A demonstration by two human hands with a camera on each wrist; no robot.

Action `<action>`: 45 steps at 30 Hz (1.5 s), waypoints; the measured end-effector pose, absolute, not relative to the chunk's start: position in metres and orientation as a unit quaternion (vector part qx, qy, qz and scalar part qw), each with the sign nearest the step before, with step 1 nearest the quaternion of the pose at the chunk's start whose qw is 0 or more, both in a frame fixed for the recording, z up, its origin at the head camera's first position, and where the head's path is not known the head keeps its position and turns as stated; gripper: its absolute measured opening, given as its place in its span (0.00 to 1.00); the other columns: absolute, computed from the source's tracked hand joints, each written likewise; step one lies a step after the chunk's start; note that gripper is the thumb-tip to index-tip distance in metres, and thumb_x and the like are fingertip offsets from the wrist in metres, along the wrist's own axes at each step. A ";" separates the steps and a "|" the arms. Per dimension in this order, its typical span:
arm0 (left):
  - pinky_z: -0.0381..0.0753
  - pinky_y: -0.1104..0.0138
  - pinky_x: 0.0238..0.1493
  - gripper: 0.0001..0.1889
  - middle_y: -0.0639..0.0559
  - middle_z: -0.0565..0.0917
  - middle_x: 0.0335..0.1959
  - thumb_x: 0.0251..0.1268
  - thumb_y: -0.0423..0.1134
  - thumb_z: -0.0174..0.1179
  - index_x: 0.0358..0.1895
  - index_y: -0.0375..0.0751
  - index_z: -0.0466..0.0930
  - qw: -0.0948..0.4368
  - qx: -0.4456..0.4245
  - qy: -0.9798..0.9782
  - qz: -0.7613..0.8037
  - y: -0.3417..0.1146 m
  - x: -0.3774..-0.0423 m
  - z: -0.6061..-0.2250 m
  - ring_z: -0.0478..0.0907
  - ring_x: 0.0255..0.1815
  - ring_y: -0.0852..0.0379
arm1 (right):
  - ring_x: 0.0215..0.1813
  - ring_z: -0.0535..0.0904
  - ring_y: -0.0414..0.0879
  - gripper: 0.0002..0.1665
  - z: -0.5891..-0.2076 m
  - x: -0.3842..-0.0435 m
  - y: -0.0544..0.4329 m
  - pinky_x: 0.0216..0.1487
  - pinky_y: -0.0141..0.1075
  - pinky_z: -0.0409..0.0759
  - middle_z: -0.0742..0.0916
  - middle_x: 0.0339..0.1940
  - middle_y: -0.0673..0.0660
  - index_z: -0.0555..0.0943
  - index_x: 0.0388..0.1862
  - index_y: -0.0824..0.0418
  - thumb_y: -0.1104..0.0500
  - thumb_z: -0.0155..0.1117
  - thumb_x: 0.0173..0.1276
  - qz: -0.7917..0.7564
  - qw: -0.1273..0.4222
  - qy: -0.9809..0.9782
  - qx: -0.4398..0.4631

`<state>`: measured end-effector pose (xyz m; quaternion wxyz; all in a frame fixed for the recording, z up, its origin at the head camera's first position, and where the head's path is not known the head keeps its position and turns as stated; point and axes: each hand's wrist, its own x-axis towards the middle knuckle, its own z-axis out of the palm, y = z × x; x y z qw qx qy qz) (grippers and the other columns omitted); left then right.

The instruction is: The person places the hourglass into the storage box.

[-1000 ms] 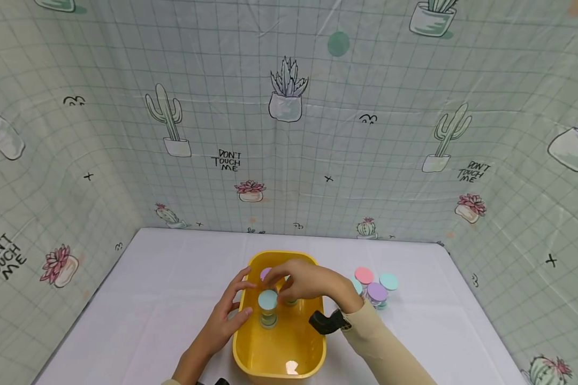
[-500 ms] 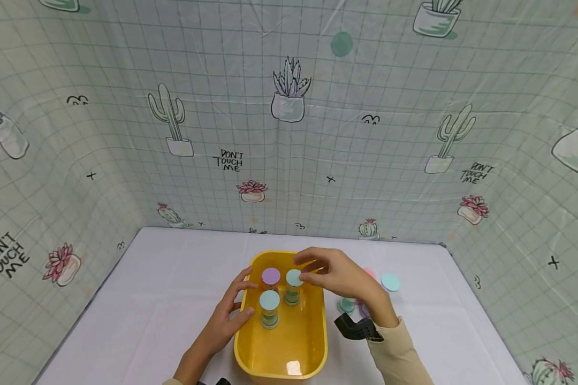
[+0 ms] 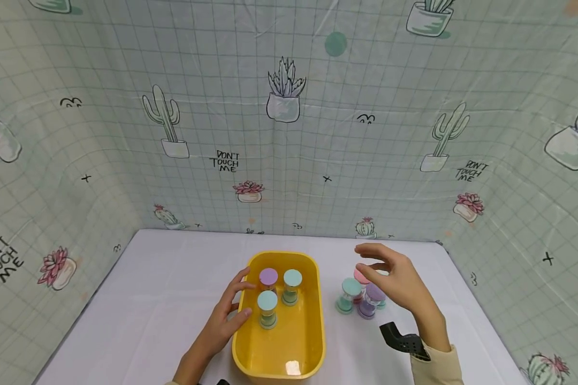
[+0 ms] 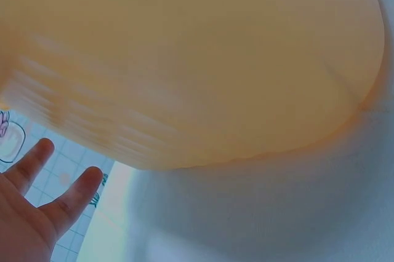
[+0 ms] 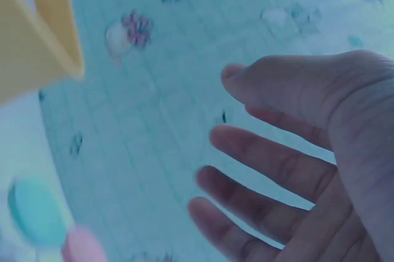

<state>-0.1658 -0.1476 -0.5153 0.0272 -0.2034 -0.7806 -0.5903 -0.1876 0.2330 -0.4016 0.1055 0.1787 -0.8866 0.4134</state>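
My left hand [image 3: 226,313] rests at the left rim of a yellow tub [image 3: 320,321], thumb and fingertips over the edge. Inside the tub stand three sand timers: a purple-capped one [image 3: 268,276], a light-blue one [image 3: 293,277] at the back right, and another light-blue one [image 3: 267,300] nearer me. My right hand [image 3: 400,275] hovers over a cluster of sand timers on the table, fingers spread and holding nothing. That cluster includes a turquoise timer [image 3: 351,287], a purple timer [image 3: 368,307] and a pink timer [image 3: 360,276], the pink one partly hidden behind the hand.
A white cloth [image 3: 183,278] covers the table. Behind and along both sides hangs a grid-patterned curtain [image 3: 318,144] printed with potted cacti. The tub's right wall stands between its timers and the cluster on the right.
My right hand let go of the light-blue sand timer at the tub's back right, then moved right, out of the tub and over the cluster. My left hand stayed at the rim.
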 end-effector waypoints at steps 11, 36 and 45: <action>0.76 0.47 0.59 0.20 0.47 0.55 0.84 0.72 0.36 0.54 0.65 0.51 0.71 0.027 -0.203 -0.780 -0.591 -0.148 -0.169 -0.514 0.56 0.80 0.31 | 0.66 0.78 0.57 0.27 -0.431 -0.180 0.286 0.58 0.33 0.81 0.83 0.67 0.59 0.78 0.68 0.55 0.56 0.70 0.71 0.342 0.110 -0.925 0.124; 0.74 0.45 0.58 0.20 0.48 0.54 0.85 0.73 0.36 0.54 0.66 0.47 0.70 0.020 -0.207 -0.775 -0.597 -0.149 -0.168 -0.516 0.53 0.81 0.30 | 0.63 0.79 0.72 0.36 -0.462 -0.214 0.317 0.53 0.49 0.85 0.78 0.67 0.76 0.70 0.72 0.69 0.65 0.70 0.67 0.390 -0.050 -0.896 0.207; 0.75 0.46 0.58 0.20 0.46 0.54 0.84 0.73 0.35 0.53 0.65 0.48 0.70 0.017 -0.206 -0.773 -0.599 -0.148 -0.166 -0.515 0.53 0.80 0.28 | 0.51 0.88 0.55 0.32 -0.466 -0.210 0.323 0.44 0.35 0.84 0.78 0.65 0.77 0.74 0.66 0.71 0.60 0.71 0.67 0.395 -0.110 -0.899 0.154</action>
